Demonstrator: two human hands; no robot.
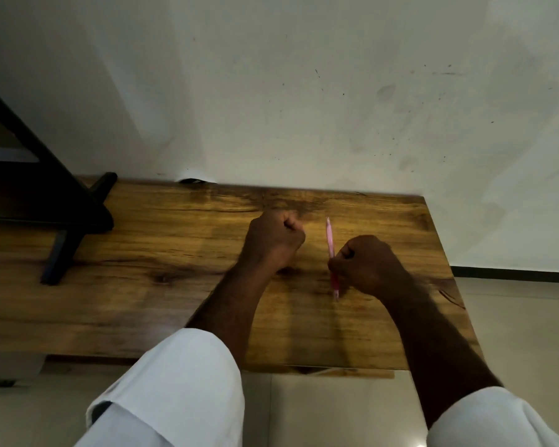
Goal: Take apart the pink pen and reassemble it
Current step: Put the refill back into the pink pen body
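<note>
A pale wall (304, 91) rises behind a wooden desk (175, 285). Two bare forearms in rolled white sleeves (181, 388) reach over it. The left hand (275, 240) is a clenched fist, apparently empty. The right hand (368, 266) grips the pink pen (329, 240), upright, tip down near the desk.

Looks like a plain room in a home or a small office, hard to say which. A wooden table (162, 285) with strong grain stands pushed against a bare white wall (304, 91) that carries scuffs and small dark marks. Pale glossy floor tiles (513, 317) show past the table's right edge, with a dark skirting strip (510, 271) along the wall's foot. A black frame (62, 227) stands on the table's left part.
</note>
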